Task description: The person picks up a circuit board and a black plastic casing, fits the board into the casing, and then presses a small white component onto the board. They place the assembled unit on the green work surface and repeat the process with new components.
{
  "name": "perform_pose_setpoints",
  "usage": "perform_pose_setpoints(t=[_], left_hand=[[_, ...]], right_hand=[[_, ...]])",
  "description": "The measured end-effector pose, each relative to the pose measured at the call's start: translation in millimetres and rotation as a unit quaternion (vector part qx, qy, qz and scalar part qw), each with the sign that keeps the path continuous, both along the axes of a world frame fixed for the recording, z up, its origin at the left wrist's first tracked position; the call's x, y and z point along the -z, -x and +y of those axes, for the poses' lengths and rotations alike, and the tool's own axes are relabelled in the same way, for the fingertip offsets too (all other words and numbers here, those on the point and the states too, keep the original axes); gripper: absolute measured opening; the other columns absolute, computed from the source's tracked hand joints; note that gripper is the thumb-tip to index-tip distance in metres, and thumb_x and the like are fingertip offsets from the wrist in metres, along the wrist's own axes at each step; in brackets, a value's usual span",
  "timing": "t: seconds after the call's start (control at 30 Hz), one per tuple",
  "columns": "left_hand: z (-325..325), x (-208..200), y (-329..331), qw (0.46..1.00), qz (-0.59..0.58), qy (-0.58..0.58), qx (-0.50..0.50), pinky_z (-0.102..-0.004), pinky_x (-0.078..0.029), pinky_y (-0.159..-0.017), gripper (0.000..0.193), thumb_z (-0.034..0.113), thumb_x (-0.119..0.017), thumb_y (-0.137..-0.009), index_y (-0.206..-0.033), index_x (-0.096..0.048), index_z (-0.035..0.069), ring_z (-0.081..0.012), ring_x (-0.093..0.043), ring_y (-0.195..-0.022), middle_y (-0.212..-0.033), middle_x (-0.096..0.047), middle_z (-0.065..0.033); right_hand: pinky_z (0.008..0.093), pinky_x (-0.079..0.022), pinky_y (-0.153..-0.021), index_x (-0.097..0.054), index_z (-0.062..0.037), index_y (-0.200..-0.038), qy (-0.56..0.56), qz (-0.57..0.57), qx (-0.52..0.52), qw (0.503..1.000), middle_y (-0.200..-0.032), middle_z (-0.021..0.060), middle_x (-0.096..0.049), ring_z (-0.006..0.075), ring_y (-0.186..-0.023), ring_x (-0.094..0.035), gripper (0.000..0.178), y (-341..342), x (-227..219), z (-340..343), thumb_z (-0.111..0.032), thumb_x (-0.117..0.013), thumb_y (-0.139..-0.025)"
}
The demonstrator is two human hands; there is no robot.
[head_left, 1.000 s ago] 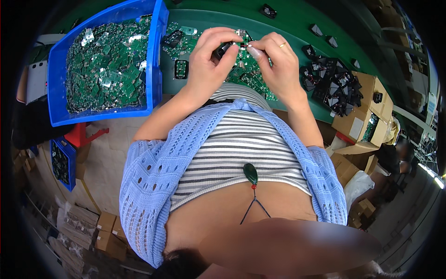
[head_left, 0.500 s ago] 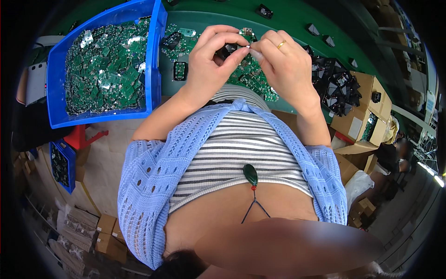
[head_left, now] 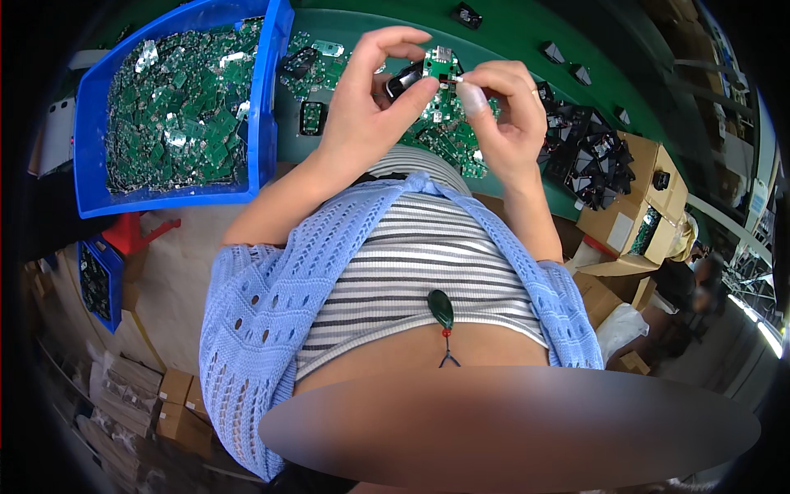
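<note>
Above the green table, the left hand held a black housing inside its curved fingers, and its thumb touched the edge of a green circuit board. The right hand pinched a thin wire between thumb and forefinger, just beside this board. Many loose boards filled the blue bin at left; black housings lay heaped at right, near an opened carton.
</note>
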State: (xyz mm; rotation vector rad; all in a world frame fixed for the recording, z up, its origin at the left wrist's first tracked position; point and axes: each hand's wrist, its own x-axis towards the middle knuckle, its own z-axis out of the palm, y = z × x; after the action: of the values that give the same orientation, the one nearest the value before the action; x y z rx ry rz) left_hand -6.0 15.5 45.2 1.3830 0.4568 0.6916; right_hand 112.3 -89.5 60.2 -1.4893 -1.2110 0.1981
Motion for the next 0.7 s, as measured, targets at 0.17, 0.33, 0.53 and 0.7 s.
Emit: perform_pose_setpoints(t=[0.17,0.33,0.53,0.7], left_hand=[[4,3,2,0.995,0.007,-0.093,-0.034,-0.0157,-0.038,-0.047,0.025,0.005,-0.065,-0.074,-0.097,-0.056,0.005,-0.0028,-0.05,-0.062,-0.097,-0.055,-0.0032],[3,-1,1,0.976,-0.014,-0.201,-0.084,-0.0188,-0.042,-0.048,0.026,0.004,-0.065,-0.073,-0.097,-0.057,0.005,-0.0082,-0.054,-0.064,-0.096,-0.057,-0.0061],[3,-8,0,0.951,-0.015,-0.289,-0.111,-0.0242,-0.048,-0.054,0.026,0.004,-0.065,-0.071,-0.095,-0.057,0.005,-0.0165,-0.06,-0.07,-0.095,-0.057,-0.0081],[1,-11,1,0.937,0.0,-0.33,-0.117,-0.0256,-0.049,-0.054,0.027,0.004,-0.066,-0.07,-0.095,-0.058,0.007,-0.0178,-0.061,-0.069,-0.095,-0.057,-0.0053]], right_hand=[[0.0266,-0.043,-0.053,-0.059,-0.0026,-0.08,0.023,-0.215,-0.042,0.975,-0.078,0.0067,-0.056,0.0218,-0.06,-0.05,0.021,-12,-10,0,0.002,-0.066,-0.061],[0.0273,-0.039,-0.048,-0.057,-0.0034,-0.078,0.002,-0.296,-0.074,0.952,-0.077,0.0032,-0.054,0.0182,-0.057,-0.046,0.022,-15,-16,7,0.001,-0.066,-0.058],[0.0268,-0.038,-0.046,-0.057,-0.0041,-0.078,0.015,-0.331,-0.074,0.941,-0.075,0.0013,-0.051,0.017,-0.057,-0.044,0.021,-15,-19,8,-0.001,-0.065,-0.059],[0.0265,-0.038,-0.046,-0.056,-0.0054,-0.077,0.041,-0.36,-0.07,0.929,-0.071,0.0007,-0.048,0.0166,-0.058,-0.043,0.02,-14,-23,8,-0.002,-0.064,-0.059]])
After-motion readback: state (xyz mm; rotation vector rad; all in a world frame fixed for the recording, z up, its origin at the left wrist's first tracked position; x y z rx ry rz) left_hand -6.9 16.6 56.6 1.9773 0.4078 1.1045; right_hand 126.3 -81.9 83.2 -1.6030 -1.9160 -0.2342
